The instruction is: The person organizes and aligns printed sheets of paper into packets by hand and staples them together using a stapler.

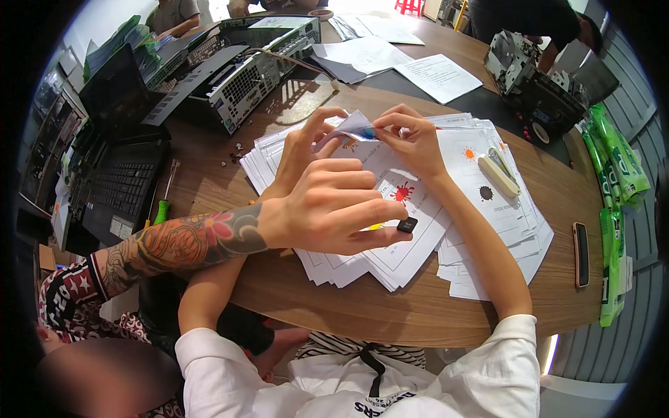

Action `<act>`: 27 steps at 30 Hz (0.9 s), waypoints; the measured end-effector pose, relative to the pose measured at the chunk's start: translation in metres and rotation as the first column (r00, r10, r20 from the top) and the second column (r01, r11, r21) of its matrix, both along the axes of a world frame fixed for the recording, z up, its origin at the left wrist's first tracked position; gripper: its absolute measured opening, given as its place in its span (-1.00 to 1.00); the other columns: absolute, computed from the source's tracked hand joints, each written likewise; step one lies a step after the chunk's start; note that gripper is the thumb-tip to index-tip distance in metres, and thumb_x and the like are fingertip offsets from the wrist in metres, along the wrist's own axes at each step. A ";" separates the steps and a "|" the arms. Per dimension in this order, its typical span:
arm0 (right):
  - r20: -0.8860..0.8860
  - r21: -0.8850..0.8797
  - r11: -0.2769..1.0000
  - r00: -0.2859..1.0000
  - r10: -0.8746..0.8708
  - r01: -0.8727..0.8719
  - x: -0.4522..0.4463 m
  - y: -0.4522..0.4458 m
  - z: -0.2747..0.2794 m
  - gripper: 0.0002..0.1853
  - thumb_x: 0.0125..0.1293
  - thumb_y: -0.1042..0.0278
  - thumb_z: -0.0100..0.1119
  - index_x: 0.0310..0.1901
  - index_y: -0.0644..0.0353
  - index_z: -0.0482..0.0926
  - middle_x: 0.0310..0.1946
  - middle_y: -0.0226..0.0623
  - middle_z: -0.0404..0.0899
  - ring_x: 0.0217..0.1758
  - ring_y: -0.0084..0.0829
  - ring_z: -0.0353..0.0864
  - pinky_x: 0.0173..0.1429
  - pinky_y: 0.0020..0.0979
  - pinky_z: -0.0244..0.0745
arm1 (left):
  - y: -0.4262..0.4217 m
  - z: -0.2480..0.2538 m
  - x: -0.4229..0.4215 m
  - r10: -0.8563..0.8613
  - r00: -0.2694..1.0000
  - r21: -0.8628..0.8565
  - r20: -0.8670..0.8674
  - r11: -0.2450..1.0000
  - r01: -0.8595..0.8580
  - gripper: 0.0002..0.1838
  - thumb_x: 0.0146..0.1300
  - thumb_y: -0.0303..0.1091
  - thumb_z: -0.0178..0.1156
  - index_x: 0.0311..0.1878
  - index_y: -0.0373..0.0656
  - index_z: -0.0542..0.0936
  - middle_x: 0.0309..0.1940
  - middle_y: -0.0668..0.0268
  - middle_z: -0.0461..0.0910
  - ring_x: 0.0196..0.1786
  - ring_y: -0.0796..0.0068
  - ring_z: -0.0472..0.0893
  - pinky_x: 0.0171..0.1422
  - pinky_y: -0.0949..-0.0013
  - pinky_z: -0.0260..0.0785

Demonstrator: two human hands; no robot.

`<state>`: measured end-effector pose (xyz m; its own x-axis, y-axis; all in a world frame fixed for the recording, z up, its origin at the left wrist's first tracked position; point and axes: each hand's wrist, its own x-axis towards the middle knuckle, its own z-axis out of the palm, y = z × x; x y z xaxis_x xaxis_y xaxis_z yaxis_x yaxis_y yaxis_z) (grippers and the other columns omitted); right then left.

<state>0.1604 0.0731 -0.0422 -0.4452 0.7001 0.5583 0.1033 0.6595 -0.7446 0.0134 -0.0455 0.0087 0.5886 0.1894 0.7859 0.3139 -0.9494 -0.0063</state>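
Observation:
My left hand [306, 143] and my right hand [414, 138] hold a printed sheet of paper [357, 124] over a pile of sheets. Its raised corner, with a blue blot, is pinched in the right fingers; the left fingers curl round its other side. Across my left forearm reaches a co-worker's tattooed arm [188, 240]. Between that person's fingertips is a small black card-like piece [407, 225], above the paper pile [390, 268]. A red splat picture [402, 192] shows on the pile. The co-worker's hand partly hides my left wrist.
A cream stapler-like object [498, 175] lies on the right paper stack [481, 268]. Leftward are an open laptop [115, 167], a green-handled screwdriver [163, 209] and an opened computer case [258, 87]. A phone [581, 254] and green packs [613, 230] line the right edge.

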 end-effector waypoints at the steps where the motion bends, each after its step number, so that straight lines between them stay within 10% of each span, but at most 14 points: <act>1: -0.009 -0.009 1.000 1.000 0.021 -0.021 0.001 0.001 0.000 -0.93 0.06 0.53 0.22 -0.37 0.23 0.63 -0.38 -0.49 0.45 -0.44 -0.73 0.29 -0.43 -0.69 0.20 | 0.000 0.000 0.000 -0.001 1.000 0.003 0.006 1.000 0.001 -0.73 -0.13 -0.33 0.41 -0.35 -0.15 0.55 -0.78 0.50 0.29 -0.71 0.62 0.24 -0.59 0.53 0.03; 15: 0.045 -0.211 0.977 0.999 -0.002 0.011 0.000 -0.001 0.001 -0.90 0.02 0.38 0.27 -0.42 0.18 0.64 -0.47 -0.44 0.56 -0.48 -0.68 0.38 -0.43 -0.61 0.25 | -0.004 -0.001 0.000 0.048 0.998 -0.069 0.035 0.997 -0.046 -0.67 -0.18 -0.37 0.44 -0.29 -0.18 0.57 -0.76 0.52 0.35 -0.72 0.65 0.29 -0.51 0.52 0.11; 27: 0.018 0.086 0.995 0.998 -0.058 0.057 -0.004 -0.002 -0.007 -0.92 0.03 0.43 0.23 -0.40 0.16 0.64 -0.51 -0.43 0.54 -0.56 -0.59 0.42 -0.46 -0.55 0.27 | -0.007 -0.001 0.000 0.108 0.991 -0.220 0.074 0.971 -0.089 -0.68 -0.17 -0.42 0.43 -0.29 -0.12 0.56 -0.77 0.56 0.34 -0.70 0.68 0.32 -0.16 0.40 0.31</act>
